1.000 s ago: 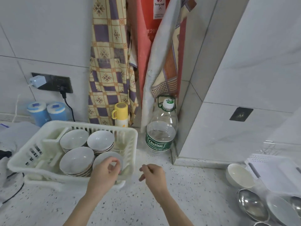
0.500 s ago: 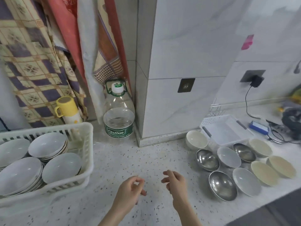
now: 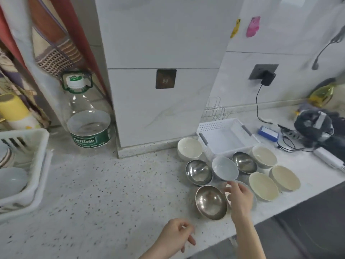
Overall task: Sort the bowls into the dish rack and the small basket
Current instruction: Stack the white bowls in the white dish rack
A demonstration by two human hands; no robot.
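Several bowls stand grouped on the speckled counter at the right: steel bowls (image 3: 211, 201) (image 3: 198, 171) (image 3: 244, 162), a grey-white bowl (image 3: 225, 168), cream bowls (image 3: 263, 186) (image 3: 284, 177) (image 3: 264, 156) and a white bowl (image 3: 189, 148). My right hand (image 3: 239, 197) reaches over another pale bowl (image 3: 253, 200), fingers spread on its rim, and covers most of it. Nearer the counter's front edge, my left hand (image 3: 175, 238) hangs loosely curled and holds nothing. Behind the bowls lies the small white basket (image 3: 225, 135). The white dish rack (image 3: 33, 146) at the far left holds stacked bowls (image 3: 11, 180).
A large clear water bottle (image 3: 87, 126) stands beside the wall corner. A yellow cup (image 3: 15, 111) sits behind the rack. Cables, a blue box (image 3: 267, 133) and a dark bundle (image 3: 315, 124) lie at the far right. The counter's front edge runs just below my hands.
The view has swung right, away from the dish rack. My left hand let go of the bowl in the rack. My right hand moved right onto a pale bowl.
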